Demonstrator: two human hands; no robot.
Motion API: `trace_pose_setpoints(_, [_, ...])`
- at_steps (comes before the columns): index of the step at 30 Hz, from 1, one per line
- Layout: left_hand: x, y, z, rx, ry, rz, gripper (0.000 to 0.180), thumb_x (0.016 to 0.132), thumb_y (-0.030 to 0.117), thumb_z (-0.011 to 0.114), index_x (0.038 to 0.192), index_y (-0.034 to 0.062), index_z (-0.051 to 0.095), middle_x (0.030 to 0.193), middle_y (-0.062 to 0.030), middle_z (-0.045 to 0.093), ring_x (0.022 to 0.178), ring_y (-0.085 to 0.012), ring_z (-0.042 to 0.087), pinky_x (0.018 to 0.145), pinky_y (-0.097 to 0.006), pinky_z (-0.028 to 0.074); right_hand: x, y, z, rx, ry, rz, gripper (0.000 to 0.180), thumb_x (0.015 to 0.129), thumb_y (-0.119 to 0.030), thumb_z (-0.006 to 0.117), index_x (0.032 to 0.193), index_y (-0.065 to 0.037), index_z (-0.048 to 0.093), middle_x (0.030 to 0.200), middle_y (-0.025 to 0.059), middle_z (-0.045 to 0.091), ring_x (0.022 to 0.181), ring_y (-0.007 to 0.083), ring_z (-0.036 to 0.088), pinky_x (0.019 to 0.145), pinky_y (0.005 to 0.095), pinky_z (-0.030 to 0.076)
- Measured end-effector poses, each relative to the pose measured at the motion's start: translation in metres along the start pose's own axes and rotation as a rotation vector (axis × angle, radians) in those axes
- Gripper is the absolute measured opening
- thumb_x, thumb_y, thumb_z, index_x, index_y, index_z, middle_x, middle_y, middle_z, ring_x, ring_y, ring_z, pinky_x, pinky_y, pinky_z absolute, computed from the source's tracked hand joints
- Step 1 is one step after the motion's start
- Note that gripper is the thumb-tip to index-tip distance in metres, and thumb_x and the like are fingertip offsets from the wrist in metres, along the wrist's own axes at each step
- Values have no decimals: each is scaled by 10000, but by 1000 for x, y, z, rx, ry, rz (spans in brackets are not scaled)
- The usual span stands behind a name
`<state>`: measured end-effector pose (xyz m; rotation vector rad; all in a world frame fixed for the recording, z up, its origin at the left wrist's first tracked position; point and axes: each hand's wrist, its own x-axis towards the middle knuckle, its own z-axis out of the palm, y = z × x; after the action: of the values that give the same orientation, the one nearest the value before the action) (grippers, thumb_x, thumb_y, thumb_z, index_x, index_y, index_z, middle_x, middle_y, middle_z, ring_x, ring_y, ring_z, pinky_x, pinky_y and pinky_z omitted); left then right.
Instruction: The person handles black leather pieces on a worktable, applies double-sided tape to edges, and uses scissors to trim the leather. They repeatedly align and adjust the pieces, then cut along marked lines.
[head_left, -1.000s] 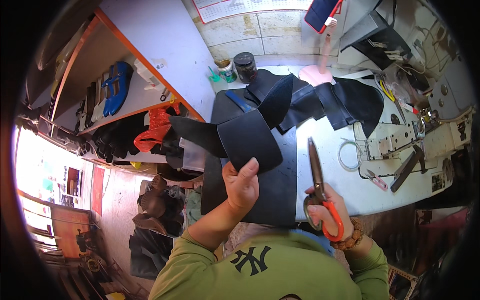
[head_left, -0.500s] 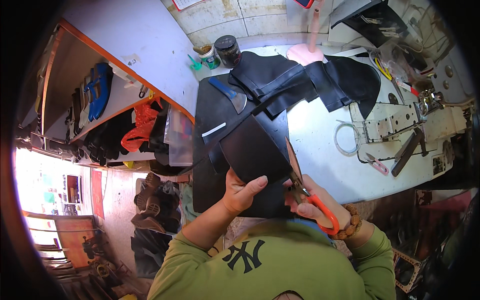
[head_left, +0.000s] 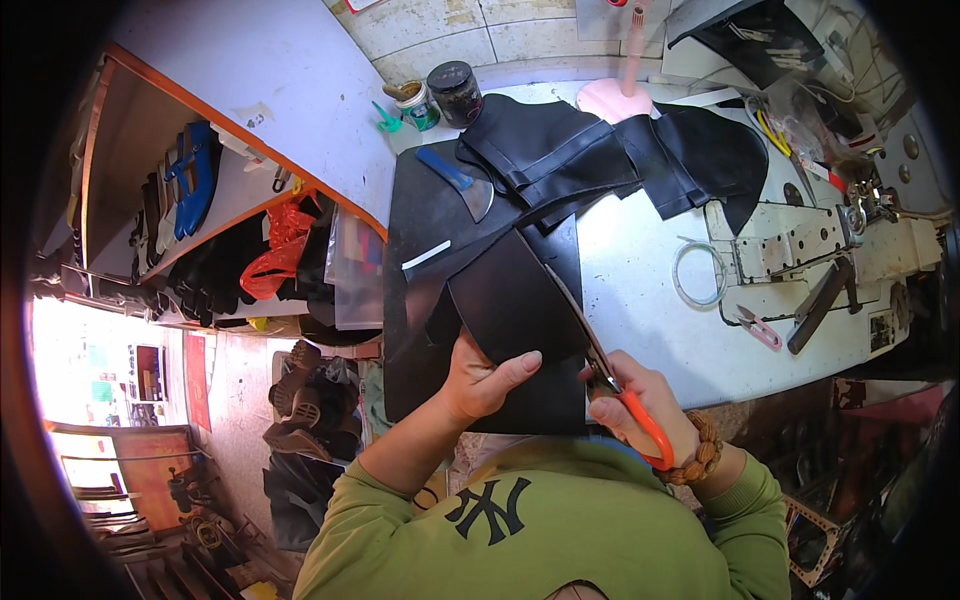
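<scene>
My left hand [head_left: 490, 383] grips the near edge of a dark brown-black leather piece [head_left: 515, 300], thumb on top and fingers hidden beneath. In my right hand [head_left: 640, 400] is a pair of scissors [head_left: 648, 430] with orange handles. Their blades lie along the right edge of the leather, pointing away from me; the lower blade is partly hidden. Beyond the held piece, black leather boot uppers [head_left: 550, 150] lie spread over a black cutting mat [head_left: 420, 210] and the white tabletop [head_left: 625, 270].
A blue-handled knife with a rounded blade [head_left: 460, 185] and a white strip [head_left: 428, 255] rest on the mat. Jars [head_left: 455, 95] stand at the back, near a pink stand [head_left: 615, 100]. To the right are a clear tubing coil [head_left: 698, 277], thread snips [head_left: 760, 328], a hammer [head_left: 820, 305] and a sewing machine [head_left: 790, 255].
The scissors have moved up along the leather's right edge, and their blades now sit closer together against it. My left hand keeps its hold in nearly the same spot.
</scene>
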<state>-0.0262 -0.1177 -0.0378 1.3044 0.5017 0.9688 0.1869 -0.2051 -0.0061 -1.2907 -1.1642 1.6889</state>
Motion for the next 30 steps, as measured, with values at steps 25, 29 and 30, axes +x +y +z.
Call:
trace_pose_setpoints(25, [1, 6, -6, 28, -102, -87, 503, 851, 51, 651, 1310, -24, 461, 1248, -110, 562, 1163, -189, 531, 1001, -337, 402, 2, 7, 0, -29, -6, -74, 645, 882, -577, 603, 1151, 3, 513, 758, 50, 554, 641, 122, 507, 590, 268, 426])
trace_pose_setpoints(29, [0, 5, -5, 23, -51, -108, 546, 845, 36, 656, 1339, -24, 431, 1277, -105, 549, 1192, -188, 512, 1028, -342, 379, 2, 9, 3, 46, -16, -63, 568, 907, -505, 614, 1146, 1, 514, 696, 26, 544, 571, 91, 488, 532, 236, 397])
trace_pose_setpoints(30, [0, 5, -5, 21, -31, -93, 557, 843, 31, 657, 1346, -24, 425, 1285, -105, 546, 1198, -188, 508, 1034, -343, 373, 2, 10, 3, 67, -20, -64, 544, 914, -484, 616, 1143, -1, 514, 681, 19, 538, 552, 82, 480, 517, 227, 389])
